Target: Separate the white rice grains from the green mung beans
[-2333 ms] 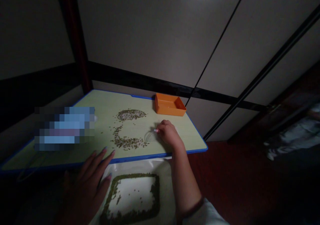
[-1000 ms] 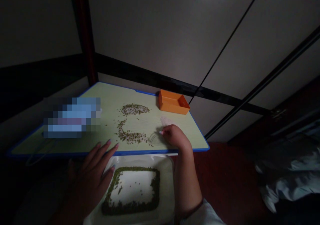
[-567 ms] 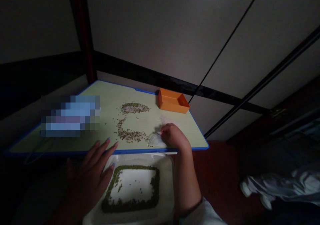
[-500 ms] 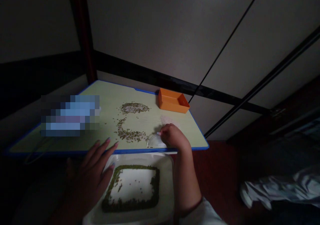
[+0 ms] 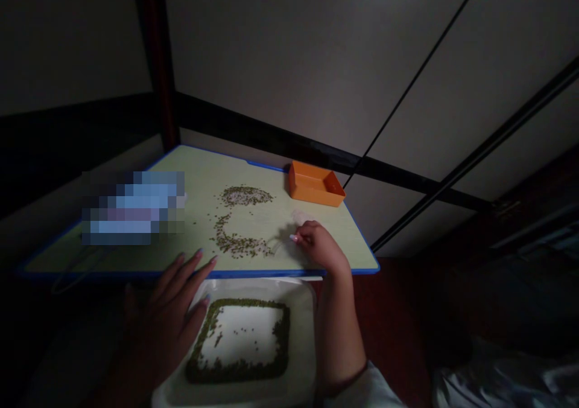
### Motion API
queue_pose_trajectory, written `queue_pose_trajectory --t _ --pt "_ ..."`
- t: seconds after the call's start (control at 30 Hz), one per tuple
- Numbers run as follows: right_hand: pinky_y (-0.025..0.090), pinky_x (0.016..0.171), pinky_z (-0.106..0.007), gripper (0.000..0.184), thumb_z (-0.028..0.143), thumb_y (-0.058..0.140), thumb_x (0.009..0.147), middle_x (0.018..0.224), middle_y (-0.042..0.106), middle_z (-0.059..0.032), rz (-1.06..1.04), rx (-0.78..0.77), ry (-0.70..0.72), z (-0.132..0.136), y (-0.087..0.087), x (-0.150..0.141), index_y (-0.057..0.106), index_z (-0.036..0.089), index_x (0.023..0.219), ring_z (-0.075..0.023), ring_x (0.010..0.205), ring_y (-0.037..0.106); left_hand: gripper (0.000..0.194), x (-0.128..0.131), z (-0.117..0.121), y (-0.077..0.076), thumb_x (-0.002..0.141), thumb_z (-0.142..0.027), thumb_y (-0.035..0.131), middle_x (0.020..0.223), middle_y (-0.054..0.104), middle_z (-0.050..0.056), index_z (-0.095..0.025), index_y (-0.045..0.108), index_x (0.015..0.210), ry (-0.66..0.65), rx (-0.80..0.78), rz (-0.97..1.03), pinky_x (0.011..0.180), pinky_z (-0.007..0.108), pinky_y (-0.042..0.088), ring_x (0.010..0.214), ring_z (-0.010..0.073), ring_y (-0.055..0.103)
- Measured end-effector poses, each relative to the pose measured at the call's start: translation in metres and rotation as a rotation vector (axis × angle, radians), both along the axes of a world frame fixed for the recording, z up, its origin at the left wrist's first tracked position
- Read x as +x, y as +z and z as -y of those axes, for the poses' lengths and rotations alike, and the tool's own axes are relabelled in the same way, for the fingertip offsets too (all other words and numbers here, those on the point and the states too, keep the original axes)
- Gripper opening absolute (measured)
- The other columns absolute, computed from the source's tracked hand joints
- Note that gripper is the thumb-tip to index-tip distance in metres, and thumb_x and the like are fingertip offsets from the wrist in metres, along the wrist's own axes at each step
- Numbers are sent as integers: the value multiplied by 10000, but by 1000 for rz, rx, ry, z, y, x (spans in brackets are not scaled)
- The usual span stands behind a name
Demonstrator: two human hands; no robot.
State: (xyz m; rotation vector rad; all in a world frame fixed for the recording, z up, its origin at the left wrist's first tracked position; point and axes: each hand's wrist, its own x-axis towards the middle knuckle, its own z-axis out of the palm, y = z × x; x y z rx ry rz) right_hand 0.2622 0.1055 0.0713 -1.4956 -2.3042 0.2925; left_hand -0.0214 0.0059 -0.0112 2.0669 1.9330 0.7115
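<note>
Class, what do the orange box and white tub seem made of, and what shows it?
Orange box: probably plastic, smooth, satiny; its thin walls are evenly coloured. White tub: likely plastic, slightly shiny, with glints near its far rim, though enamelled metal is possible.

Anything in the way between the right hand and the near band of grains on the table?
Nothing visible blocks it. Only the clear curved piece held by the right hand lies between that hand and the near band of green and pale grains. The orange box stands farther back, off that line.
</note>
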Motion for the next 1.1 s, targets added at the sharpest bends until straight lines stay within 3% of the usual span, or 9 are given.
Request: queue_pose_trajectory --t 0.1,0.33,0.67,0.77,0.93,1.1 --pt "384 752 -257 249 162 610 927 721 602 -29 40 23 -76 -2 -1 3 675 161 687 -161 770 516 510 -1 0 0 968 -377 278 1623 403 27 -374 466 1442 -9 -8 -4 1183 808 71 1548 300 264" --pt "367 723 -243 256 148 621 926 686 602 -15 43 -39 6 -4 -6 2 674 162 676 -146 727 498 525 1 0 1 968 -385 247 1620 409 39 -346 466 1443 1 -5 -29 1172 816 102 1545 292 272" --pt "349 721 -253 233 215 581 958 831 678 -90 145 -23 -164 -5 -3 4 738 123 813 -155 769 516 525 1 0 2 968 -390 260 1625 398 42 -352 441 1460 -15 -2 -31 1165 833 104 1546 312 267" --pt "353 738 -257 225 204 583 956 821 680 -86 134 -23 -140 -5 -5 -1 732 130 805 -160 782 519 529 1 0 1 970 -392 244 1626 395 48 -336 452 1453 -14 -2 -43 1159 838 120 1545 314 270" --pt "364 739 -241 246 169 580 951 757 631 -40 19 -9 15 -5 -7 -6 685 156 729 -151 776 514 529 0 0 1 972 -401 240 1633 383 48 -336 450 1453 -24 -8 -52 1157 840 124 1551 312 258" --pt "358 718 -244 262 162 604 927 695 582 -20 4 -10 -7 -4 -4 3 659 155 671 -147 734 495 524 -1 -1 0 971 -404 248 1636 378 41 -355 442 1456 -20 -17 -36 1159 841 118 1552 310 255"
